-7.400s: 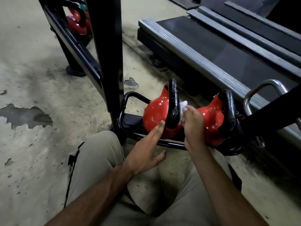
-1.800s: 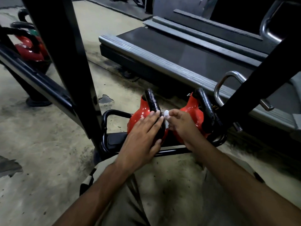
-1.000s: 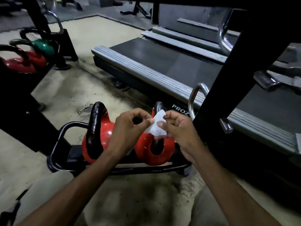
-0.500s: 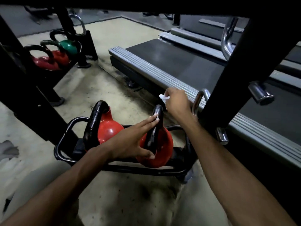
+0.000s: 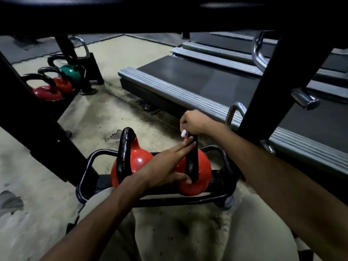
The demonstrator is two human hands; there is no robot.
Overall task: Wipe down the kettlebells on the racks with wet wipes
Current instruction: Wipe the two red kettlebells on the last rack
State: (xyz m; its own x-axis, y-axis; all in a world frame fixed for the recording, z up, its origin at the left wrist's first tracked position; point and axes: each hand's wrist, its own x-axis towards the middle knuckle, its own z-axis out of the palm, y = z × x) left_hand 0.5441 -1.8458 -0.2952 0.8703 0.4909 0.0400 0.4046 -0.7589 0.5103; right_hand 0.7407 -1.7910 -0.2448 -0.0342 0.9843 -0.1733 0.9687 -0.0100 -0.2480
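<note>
Two red kettlebells with black handles sit on a low black rack tray (image 5: 88,166). The left kettlebell (image 5: 139,161) stands untouched. My left hand (image 5: 165,166) lies with straight fingers against the handle and body of the right kettlebell (image 5: 201,172), thumb underneath. My right hand (image 5: 194,121) is curled over the top of that handle and grips a white wet wipe (image 5: 183,133), of which only a small corner shows.
A black rack upright (image 5: 37,125) slants at the left and another upright (image 5: 278,91) at the right. Further kettlebells, red (image 5: 47,92) and green (image 5: 72,72), sit on a far rack. A treadmill deck (image 5: 207,87) lies behind. My knees are on worn concrete.
My right hand has come down with the wipe onto the top of the right kettlebell's handle. My left hand stays flat against that kettlebell. The camera has shifted slightly.
</note>
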